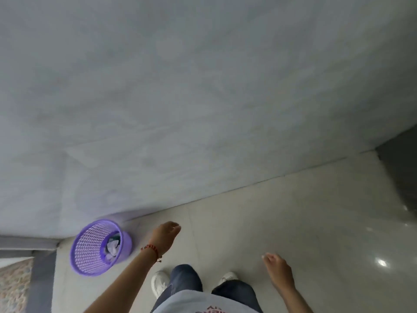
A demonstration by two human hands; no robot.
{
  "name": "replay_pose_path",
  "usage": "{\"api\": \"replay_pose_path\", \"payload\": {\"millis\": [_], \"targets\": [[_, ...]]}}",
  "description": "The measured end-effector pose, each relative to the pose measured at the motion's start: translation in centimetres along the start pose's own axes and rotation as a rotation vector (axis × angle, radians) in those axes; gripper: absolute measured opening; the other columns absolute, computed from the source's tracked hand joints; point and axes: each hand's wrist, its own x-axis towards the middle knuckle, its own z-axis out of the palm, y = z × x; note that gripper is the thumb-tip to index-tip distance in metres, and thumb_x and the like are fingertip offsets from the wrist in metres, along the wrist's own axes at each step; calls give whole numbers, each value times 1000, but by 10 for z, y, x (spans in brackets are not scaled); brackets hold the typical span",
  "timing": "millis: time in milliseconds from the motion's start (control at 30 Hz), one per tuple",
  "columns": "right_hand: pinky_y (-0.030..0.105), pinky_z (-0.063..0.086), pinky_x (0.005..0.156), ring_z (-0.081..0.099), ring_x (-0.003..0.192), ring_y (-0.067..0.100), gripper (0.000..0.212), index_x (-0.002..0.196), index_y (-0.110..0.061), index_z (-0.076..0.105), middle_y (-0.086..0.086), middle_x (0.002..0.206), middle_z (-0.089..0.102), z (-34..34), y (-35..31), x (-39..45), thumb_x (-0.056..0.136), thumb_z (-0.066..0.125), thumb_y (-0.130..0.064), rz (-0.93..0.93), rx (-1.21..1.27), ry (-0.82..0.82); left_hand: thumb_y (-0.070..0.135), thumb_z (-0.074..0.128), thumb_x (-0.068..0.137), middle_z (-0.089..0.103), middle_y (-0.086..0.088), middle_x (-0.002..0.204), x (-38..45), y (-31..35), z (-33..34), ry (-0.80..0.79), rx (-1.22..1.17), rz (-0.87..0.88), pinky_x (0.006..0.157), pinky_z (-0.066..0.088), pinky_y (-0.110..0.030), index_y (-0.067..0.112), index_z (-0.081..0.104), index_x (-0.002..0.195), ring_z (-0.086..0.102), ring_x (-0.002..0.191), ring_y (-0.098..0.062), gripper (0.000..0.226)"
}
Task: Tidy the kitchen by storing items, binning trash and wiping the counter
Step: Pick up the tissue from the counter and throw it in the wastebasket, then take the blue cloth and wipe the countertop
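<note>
A purple perforated waste bin (90,249) stands on the pale floor tiles against a grey wall, at the lower left. Crumpled pale trash (112,248) lies in its bottom. My left hand (165,233), with a red bead bracelet on the wrist, hangs just right of the bin with nothing in it and its fingers loosely apart. My right hand (278,268) is lower and further right, over the floor, also holding nothing, fingers slightly curled and apart.
A plain grey wall (203,86) fills the upper view. Glossy pale floor tiles (316,222) spread to the right. A dark surface (401,168) rises at the far right. A grey ledge (27,243) and patterned surface (13,285) sit at the lower left. My white shoes (159,282) stand below.
</note>
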Motion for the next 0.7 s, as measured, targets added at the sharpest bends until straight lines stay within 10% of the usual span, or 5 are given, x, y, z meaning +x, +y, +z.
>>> {"api": "replay_pose_path", "payload": {"millis": [500,700], "targets": [[28,35,101,49,123,26,38,126,-2,52,13,134,53,-171,141,41,97,38,-23,321,380,316,17,51,89,68,-16,109,76,207,182,-353,458,261,89,46,-35,9,67,92,61,99,-32,18],[22,49,80,63,103,18,23,92,-25,65,3,102,68,-229,171,60,79,64,-43,472,443,550,17,52,89,67,-19,109,115,325,260,-474,591,362,91,45,-39,4,67,97,60,100,-35,21]]}}
